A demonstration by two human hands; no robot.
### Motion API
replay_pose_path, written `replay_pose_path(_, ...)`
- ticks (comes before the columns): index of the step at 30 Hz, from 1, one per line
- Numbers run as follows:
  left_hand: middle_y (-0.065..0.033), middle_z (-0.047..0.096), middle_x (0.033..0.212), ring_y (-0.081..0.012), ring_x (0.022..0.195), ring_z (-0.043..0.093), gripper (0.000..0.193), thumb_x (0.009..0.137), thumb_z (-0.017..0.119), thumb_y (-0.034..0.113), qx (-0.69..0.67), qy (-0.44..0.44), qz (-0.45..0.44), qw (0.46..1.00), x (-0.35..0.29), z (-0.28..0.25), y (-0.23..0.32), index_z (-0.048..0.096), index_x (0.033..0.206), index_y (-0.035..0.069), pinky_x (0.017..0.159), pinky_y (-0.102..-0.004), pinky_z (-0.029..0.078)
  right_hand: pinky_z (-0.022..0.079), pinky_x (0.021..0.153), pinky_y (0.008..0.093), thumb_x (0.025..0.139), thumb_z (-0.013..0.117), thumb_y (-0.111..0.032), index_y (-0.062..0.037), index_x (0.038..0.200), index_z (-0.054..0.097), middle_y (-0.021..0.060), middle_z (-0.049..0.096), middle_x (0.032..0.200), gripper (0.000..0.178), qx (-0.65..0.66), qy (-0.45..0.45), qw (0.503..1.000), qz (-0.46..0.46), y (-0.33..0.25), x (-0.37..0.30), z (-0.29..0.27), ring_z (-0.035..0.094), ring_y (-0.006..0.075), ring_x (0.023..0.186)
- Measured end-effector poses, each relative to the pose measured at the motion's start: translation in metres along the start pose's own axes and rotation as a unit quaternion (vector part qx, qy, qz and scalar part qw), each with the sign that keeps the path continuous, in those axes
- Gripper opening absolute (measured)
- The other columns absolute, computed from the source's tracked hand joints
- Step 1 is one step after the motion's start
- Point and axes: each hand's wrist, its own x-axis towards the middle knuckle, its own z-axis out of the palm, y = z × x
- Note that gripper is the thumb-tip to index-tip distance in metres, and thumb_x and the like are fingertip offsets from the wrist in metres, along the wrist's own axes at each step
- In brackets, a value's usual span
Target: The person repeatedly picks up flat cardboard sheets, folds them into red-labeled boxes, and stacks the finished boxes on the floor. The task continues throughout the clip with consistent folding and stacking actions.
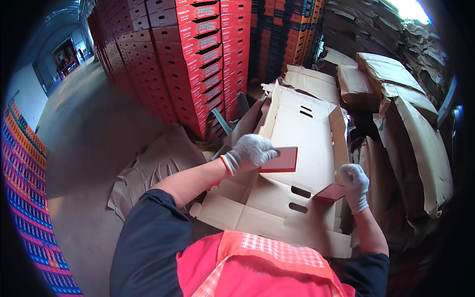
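A large brown cardboard box blank (297,138) lies before me, its left side wall (270,111) and right side wall (338,133) standing up. Both my hands wear pale knit gloves. With closed fingers my left hand (250,152) grips a red-edged cardboard flap (285,157) at the blank's near left. My right hand (355,185) is closed at the near right, on a smaller reddish flap (330,192); its fingertips are partly hidden. Between the hands and my body, the near panel (277,215) lies spread out with two oblong slots.
Tall stacks of red printed boxes (193,64) rise ahead on the left, with orange and dark blue crates (297,29) beyond. Wrapped cardboard bundles (420,143) crowd the right. Brown paper sheeting (153,163) lies on the floor at left, near more coloured boxes (34,213).
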Motion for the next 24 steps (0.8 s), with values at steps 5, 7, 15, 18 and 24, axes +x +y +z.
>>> replay_pose_path(5, -0.0139, 0.063, 0.071, -0.0329, 0.072, 0.063, 0.026, 0.090, 0.064, 0.034, 0.024, -0.158, -0.065, 0.985, -0.022, 0.017, 0.001, 0.069, 0.083, 0.010, 0.067, -0.0439, 0.049, 0.050, 0.089, 0.0409, 0.078, 0.057, 0.004, -0.0068, 0.115, 0.061, 0.0145, 0.064, 0.114, 0.039, -0.153, -0.082, 0.981, -0.084, 0.046, -0.037, -0.040, 0.061, 0.0342, 0.106)
replay_pose_path(7, -0.0134, 0.064, 0.073, -0.0329, 0.073, 0.063, 0.028, 0.090, 0.063, 0.035, 0.004, -0.145, -0.077, 0.986, -0.032, 0.024, -0.009, 0.069, 0.082, 0.009, 0.067, -0.0440, 0.049, 0.044, 0.097, 0.0449, 0.072, 0.061, 0.000, -0.0083, 0.122, 0.057, 0.0145, 0.058, 0.127, 0.051, -0.188, -0.180, 0.958, -0.122, 0.058, -0.057, -0.046, 0.056, 0.0350, 0.119)
replay_pose_path(15, -0.0131, 0.061, 0.064, -0.0338, 0.063, 0.061, 0.030, 0.087, 0.067, 0.033, 0.040, -0.087, -0.038, 0.995, 0.006, 0.011, -0.020, 0.066, 0.071, 0.009, 0.059, -0.0436, 0.048, 0.051, 0.069, 0.0381, 0.072, 0.082, -0.018, -0.0063, 0.077, 0.065, 0.0118, 0.064, 0.078, 0.022, 0.035, -0.203, 0.974, -0.089, 0.028, -0.008, 0.001, 0.063, 0.0301, 0.075)
replay_pose_path(18, -0.0121, 0.062, 0.067, -0.0330, 0.063, 0.062, 0.028, 0.086, 0.068, 0.031, 0.054, 0.030, -0.027, 0.998, 0.035, -0.015, -0.022, 0.066, 0.071, 0.008, 0.058, -0.0422, 0.048, 0.050, 0.066, 0.0357, 0.071, 0.079, -0.002, -0.0044, 0.076, 0.061, 0.0107, 0.063, 0.077, 0.019, 0.136, 0.054, 0.986, 0.082, 0.005, 0.036, 0.008, 0.062, 0.0269, 0.074)
replay_pose_path(24, -0.0117, 0.064, 0.067, -0.0327, 0.055, 0.062, 0.021, 0.085, 0.058, 0.030, 0.126, -0.286, 0.139, 0.940, -0.041, -0.016, 0.040, 0.068, 0.078, 0.014, 0.044, -0.0426, 0.046, 0.055, 0.076, 0.0317, 0.074, 0.072, 0.007, -0.0005, 0.073, 0.070, 0.0123, 0.065, 0.070, 0.008, 0.097, -0.436, 0.871, 0.206, -0.053, 0.037, -0.023, 0.071, 0.0248, 0.082)
